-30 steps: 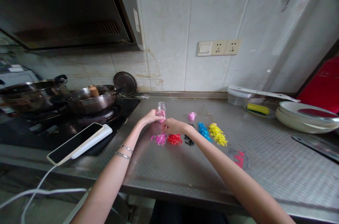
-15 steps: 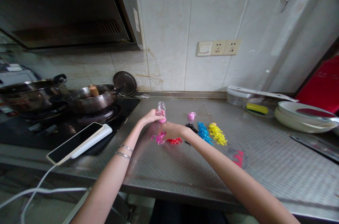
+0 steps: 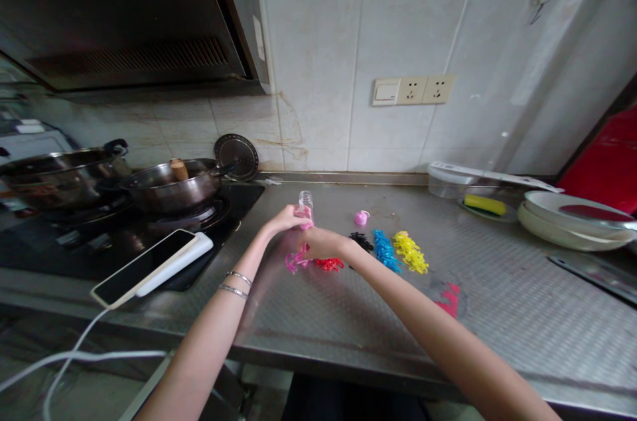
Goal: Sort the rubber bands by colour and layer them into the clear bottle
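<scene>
My left hand [image 3: 293,216] is wrapped around a small clear bottle [image 3: 306,199], which has pink showing in its lower part. Just below it, my right hand [image 3: 318,244] reaches across with curled fingers, closed at the edge of a pile of pink rubber bands [image 3: 296,263]; its fingertips are partly hidden. Beside that pile lie red rubber bands [image 3: 329,264], partly under the right wrist. Farther right are piles of black bands [image 3: 361,241], blue bands [image 3: 386,251] and yellow bands [image 3: 410,252]. A pink cap [image 3: 361,217] sits behind them.
On the left, a phone [image 3: 144,268] with a white cable lies over the edge of the black hob [image 3: 239,208], where two pans [image 3: 172,188] stand. Stacked bowls [image 3: 572,232], a yellow sponge [image 3: 484,205] and a clear container [image 3: 448,183] are at the right of the metal counter [image 3: 308,321].
My right hand has shifted slightly, and its curled fingers now show at the pink bands. My left hand keeps its hold on the bottle. The view has moved very slightly.
</scene>
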### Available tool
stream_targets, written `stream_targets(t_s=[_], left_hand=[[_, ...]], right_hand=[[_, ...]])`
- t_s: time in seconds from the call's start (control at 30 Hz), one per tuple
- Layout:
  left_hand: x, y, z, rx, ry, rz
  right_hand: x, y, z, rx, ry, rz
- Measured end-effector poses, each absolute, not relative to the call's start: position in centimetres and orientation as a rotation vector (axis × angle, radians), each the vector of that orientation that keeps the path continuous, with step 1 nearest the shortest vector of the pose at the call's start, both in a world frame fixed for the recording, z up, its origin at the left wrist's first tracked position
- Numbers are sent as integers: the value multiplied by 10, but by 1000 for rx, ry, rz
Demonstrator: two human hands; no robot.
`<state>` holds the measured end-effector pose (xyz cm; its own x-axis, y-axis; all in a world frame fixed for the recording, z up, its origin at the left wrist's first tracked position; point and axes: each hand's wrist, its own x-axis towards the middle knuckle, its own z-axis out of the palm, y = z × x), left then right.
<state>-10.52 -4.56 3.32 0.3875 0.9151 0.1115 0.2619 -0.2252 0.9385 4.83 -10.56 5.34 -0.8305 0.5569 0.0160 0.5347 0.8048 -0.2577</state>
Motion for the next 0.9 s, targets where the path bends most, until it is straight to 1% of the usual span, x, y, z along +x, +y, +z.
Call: stream_targets(t_s=[0.3, 0.47, 0.63, 0.77, 0.9], left_hand=[[-107, -46, 35, 1813, 1041, 878], [-108, -42, 31, 1837, 1038, 887], [-108, -34, 25, 1812, 1051, 914], [-108, -34, 27, 1838, 1078, 896], [-108, -41, 32, 1894, 1117, 865]], right_hand=[[52, -98, 56, -758, -2702, 590], [54, -94, 59, -780, -2621, 641], [56, -91, 63, -758, -2563, 621], [59, -86, 75, -772, -2480, 587], [63, -71, 100, -784, -2393, 611]])
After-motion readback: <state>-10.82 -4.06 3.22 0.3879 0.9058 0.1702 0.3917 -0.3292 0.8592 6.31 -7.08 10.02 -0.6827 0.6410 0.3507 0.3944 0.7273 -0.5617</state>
